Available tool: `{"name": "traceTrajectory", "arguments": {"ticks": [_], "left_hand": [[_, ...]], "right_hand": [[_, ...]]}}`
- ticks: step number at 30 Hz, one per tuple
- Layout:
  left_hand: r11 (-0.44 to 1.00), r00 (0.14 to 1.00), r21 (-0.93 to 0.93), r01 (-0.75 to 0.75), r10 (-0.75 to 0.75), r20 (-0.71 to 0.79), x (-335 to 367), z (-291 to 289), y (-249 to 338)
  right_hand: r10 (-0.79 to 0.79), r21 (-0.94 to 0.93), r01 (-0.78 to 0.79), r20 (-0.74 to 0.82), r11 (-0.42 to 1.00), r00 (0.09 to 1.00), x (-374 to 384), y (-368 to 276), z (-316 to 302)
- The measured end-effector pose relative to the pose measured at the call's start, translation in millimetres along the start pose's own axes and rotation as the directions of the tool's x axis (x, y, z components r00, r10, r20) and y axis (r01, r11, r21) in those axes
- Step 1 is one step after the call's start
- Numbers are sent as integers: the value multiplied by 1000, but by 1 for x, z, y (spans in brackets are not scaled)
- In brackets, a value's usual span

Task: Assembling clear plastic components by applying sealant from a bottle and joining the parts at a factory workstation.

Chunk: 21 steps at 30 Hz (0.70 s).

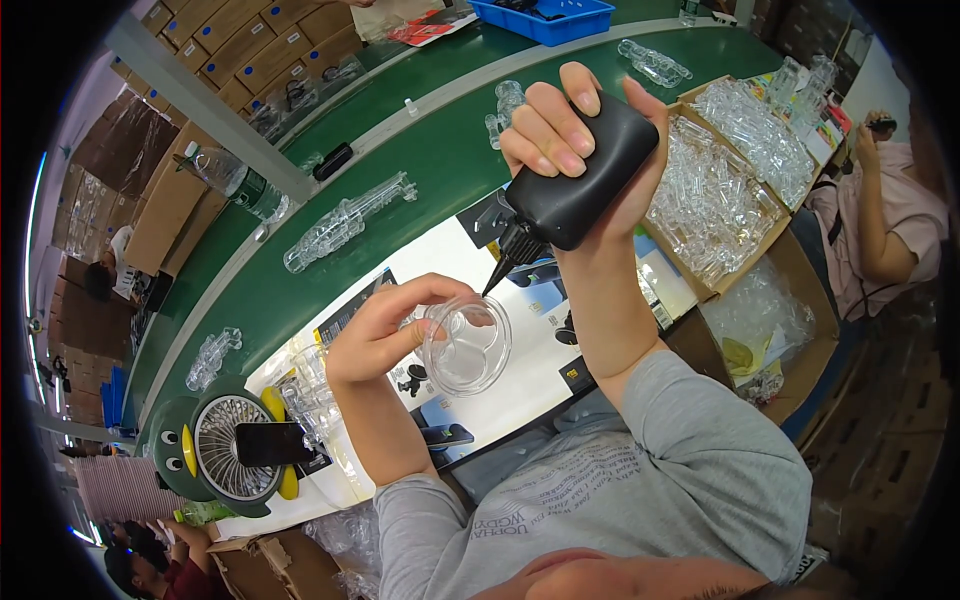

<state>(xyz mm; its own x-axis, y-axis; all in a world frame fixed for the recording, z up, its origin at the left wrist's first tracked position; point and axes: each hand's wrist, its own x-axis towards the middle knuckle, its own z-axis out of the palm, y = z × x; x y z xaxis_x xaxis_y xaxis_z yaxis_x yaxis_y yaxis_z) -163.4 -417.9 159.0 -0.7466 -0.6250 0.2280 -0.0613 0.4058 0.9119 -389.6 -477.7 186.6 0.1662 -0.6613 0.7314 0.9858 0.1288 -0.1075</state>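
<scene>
In my left hand (378,332) is a clear round plastic cup-like piece (468,358), gripped at its side between thumb and fingers, with its round face toward me. My right hand (550,132) is wrapped round a black squeeze bottle (590,185), tilted nozzle down. The bottle's thin black tip (492,284) is at the upper rim of the clear piece; whether it touches, I cannot tell. Any liquid at the tip is too small to make out. Beneath both hands lies a printed white sheet (520,385) with dark product pictures.
Cardboard boxes of clear plastic parts (710,205) stand at the right. Clear assembled pieces (345,222) lie on the green conveyor (420,150). At the left are a penguin-shaped fan (215,440), a phone (272,444) and a water bottle (238,182). A co-worker (895,220) sits far right.
</scene>
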Motion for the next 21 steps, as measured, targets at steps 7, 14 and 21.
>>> {"name": "traceTrajectory", "arguments": {"ticks": [7,14,21], "left_hand": [[1000,999,9,-7,7,52,5,2,6],[1000,995,-3,3,-3,97,6,2,1],[992,994,-85,89,-82,75,6,5,0]], "right_hand": [[20,6,-20,7,1000,1000,0,2,1],[38,15,-39,15,999,999,0,5,4],[52,25,-53,23,998,998,0,6,6]]}}
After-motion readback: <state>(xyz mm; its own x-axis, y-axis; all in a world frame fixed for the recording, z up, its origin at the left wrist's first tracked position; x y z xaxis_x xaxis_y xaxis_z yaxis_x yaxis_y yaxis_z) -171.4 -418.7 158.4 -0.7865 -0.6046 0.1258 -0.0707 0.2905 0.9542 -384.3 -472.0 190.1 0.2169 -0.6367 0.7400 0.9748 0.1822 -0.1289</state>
